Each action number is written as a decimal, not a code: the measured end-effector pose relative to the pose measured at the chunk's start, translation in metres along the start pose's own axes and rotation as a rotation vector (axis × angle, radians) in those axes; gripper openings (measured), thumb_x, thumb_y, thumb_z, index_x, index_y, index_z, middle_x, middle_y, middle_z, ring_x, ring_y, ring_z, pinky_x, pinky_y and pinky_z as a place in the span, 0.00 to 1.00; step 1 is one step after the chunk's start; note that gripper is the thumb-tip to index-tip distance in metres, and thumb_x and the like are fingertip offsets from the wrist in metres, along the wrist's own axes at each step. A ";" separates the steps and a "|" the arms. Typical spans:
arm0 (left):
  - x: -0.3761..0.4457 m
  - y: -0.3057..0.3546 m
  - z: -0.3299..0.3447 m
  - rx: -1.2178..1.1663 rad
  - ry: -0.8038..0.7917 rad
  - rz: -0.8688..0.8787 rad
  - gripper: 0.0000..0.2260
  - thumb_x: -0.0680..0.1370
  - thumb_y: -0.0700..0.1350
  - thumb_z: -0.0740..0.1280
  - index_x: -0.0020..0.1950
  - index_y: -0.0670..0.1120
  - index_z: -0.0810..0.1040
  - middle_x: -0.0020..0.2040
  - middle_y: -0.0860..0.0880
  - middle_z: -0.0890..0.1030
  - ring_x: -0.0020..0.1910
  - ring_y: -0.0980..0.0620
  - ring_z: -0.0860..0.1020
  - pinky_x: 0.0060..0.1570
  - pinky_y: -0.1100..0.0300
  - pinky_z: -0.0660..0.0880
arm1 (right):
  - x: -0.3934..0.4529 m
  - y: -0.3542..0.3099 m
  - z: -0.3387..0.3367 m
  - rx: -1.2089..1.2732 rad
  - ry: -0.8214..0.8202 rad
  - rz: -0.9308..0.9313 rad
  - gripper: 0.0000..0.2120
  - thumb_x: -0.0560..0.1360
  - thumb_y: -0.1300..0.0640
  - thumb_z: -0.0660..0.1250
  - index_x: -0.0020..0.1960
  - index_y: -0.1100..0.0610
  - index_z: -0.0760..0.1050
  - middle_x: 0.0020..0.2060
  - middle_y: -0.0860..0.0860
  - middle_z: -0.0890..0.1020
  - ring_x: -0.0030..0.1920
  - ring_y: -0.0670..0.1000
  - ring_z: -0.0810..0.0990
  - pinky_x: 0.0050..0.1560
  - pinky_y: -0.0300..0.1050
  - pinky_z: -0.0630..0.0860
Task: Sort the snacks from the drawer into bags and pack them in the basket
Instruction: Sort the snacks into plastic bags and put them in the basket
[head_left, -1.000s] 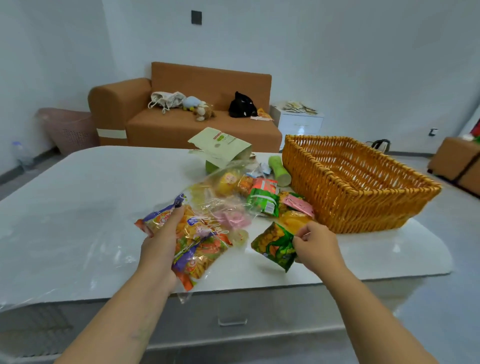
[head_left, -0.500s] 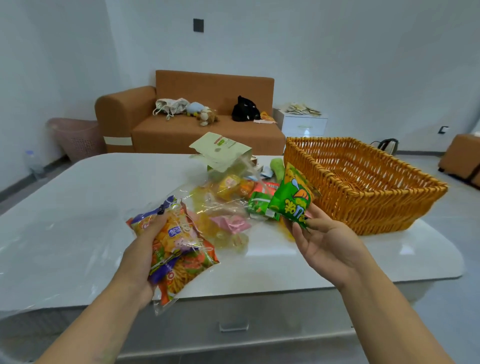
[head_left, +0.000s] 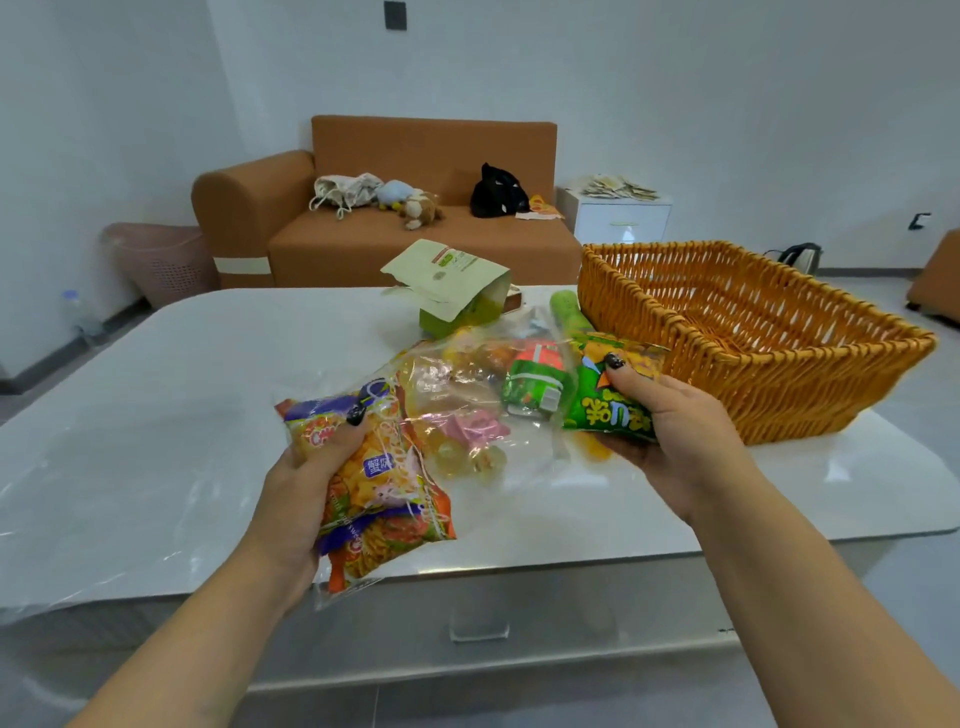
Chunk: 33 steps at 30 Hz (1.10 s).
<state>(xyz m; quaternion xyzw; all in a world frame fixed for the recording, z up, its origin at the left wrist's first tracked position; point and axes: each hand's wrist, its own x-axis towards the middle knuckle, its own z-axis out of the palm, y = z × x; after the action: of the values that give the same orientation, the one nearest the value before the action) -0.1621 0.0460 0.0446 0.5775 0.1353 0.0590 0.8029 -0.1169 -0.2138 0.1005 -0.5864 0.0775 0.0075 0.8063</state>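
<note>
Two hands: both busy, each with its own load over the near edge of the white table (head_left: 156, 415).
Left hand (head_left: 306, 483): fingers curled round a clear bag of orange-and-purple snack packets (head_left: 379, 478), held just above the table's front edge; the bag's loose tail hangs below the palm.
Right hand (head_left: 670, 431): cradles a green snack packet (head_left: 608, 410) from beneath, thumb pressed on its top, just beside the wicker basket (head_left: 779, 374).
Green packet, feel: looks light and puffed with air, crinkly foil; I'd guess it slips if pinched by a face, so the crimped seam ends look like the safer hold.
Clear bag, feel: thin, floppy film with shifting contents; gripping at the neck would likely keep the mouth open for the next packet.
Fragility: probably crisp contents in both, so a hard squeeze risks crushing.
Other snacks: a second clear bag with sweets (head_left: 467, 410) and a small green-and-red pack (head_left: 535, 384) lie on the table between the hands.
Basket: sits on the table's right side, nothing visible inside from this angle.
Behind: an open pale-green paper pouch (head_left: 452, 280) and a green tube (head_left: 569, 312) stand near the pile.
</note>
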 end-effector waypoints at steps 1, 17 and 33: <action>0.000 -0.001 0.001 0.015 0.004 0.016 0.25 0.65 0.54 0.76 0.60 0.48 0.78 0.50 0.43 0.85 0.45 0.43 0.85 0.48 0.49 0.79 | 0.001 -0.001 -0.002 -0.081 0.020 -0.019 0.05 0.74 0.60 0.70 0.49 0.59 0.79 0.39 0.55 0.85 0.35 0.50 0.84 0.31 0.42 0.79; -0.008 -0.004 0.010 0.217 -0.164 0.026 0.47 0.45 0.66 0.81 0.60 0.50 0.75 0.50 0.46 0.86 0.46 0.44 0.85 0.40 0.53 0.82 | 0.000 0.004 0.002 -0.080 -0.502 0.242 0.15 0.74 0.66 0.65 0.60 0.61 0.75 0.55 0.60 0.83 0.52 0.58 0.83 0.49 0.51 0.82; -0.013 -0.014 0.014 0.059 -0.238 -0.128 0.27 0.64 0.51 0.72 0.62 0.44 0.77 0.51 0.40 0.85 0.43 0.42 0.85 0.38 0.52 0.82 | -0.014 0.024 0.026 -0.445 -0.475 0.083 0.05 0.76 0.62 0.67 0.50 0.55 0.79 0.46 0.54 0.84 0.40 0.50 0.83 0.34 0.41 0.80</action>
<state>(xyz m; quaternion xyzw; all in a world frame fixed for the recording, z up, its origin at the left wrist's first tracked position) -0.1717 0.0254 0.0375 0.5938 0.0772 -0.0653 0.7982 -0.1300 -0.1807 0.0870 -0.7265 -0.0923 0.1937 0.6528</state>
